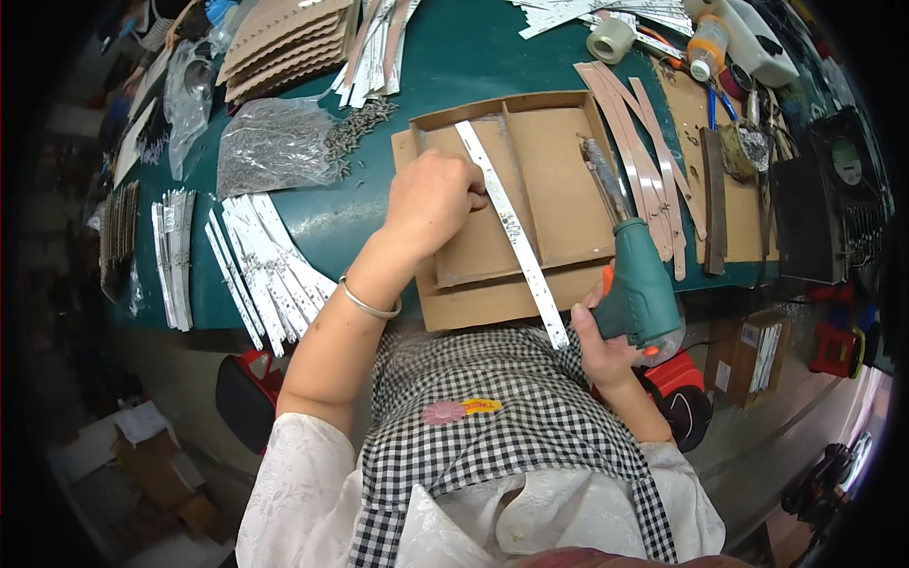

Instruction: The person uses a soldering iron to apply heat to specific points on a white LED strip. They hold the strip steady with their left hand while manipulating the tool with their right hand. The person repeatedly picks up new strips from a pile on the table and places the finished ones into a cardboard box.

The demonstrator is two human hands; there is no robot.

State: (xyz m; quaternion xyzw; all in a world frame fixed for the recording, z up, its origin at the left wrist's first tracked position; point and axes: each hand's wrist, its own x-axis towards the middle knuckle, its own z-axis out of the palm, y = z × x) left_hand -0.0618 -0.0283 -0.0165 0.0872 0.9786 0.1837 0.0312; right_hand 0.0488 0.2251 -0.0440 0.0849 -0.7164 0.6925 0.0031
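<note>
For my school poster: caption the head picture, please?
Right hand grips a green power tool; left hand beside a white strip.

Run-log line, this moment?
left hand: at long white strip; right hand: holding green pistol-grip tool; strip: over brown cardboard tray

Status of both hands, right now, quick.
Left hand: fingers curled at the white strip; whether they grip it cannot be told.
Right hand: closed, holding the green pistol-grip tool.
</note>
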